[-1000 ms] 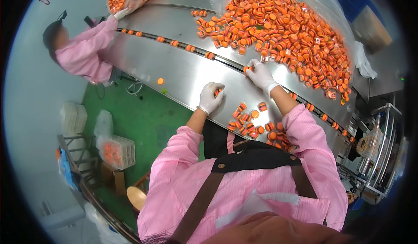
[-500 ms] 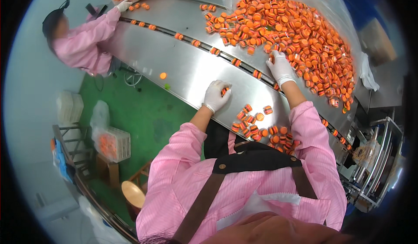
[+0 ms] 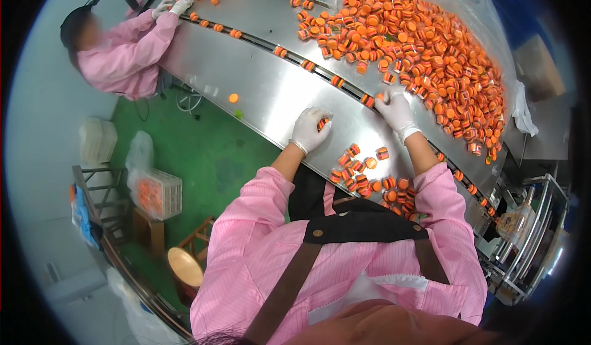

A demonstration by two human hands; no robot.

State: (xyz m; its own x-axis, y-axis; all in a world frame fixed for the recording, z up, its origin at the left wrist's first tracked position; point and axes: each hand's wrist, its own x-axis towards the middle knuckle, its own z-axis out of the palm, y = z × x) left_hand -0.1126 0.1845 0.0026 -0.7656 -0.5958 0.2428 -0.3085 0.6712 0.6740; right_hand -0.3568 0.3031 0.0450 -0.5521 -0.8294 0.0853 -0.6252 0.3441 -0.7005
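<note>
My left hand (image 3: 309, 130), in a white glove, is closed around a wrapped burger-shaped sweet (image 3: 323, 124), orange with dark layers. It rests over the near part of the metal table (image 3: 246, 77). My right hand (image 3: 399, 113), also gloved, pinches another sweet (image 3: 380, 96) at its fingertips, just over the narrow conveyor channel (image 3: 320, 70). Along that channel sweets sit spaced in a row, one (image 3: 367, 100) close to my right fingertips. Beyond the hand lies a large heap of the same sweets (image 3: 431, 55) on a clear plastic bag (image 3: 486, 15).
A small group of sweets (image 3: 389, 183) lies by my body at the table edge. One lone orange piece (image 3: 233, 98) is farther left. A co-worker in pink (image 3: 123, 55) handles sweets at the far left. A stool (image 3: 185, 267) and a white crate (image 3: 165, 194) stand on the green floor.
My right hand has drawn back from the heap to the channel with a sweet. My left hand keeps its hold. The co-worker's hands have come together near the channel.
</note>
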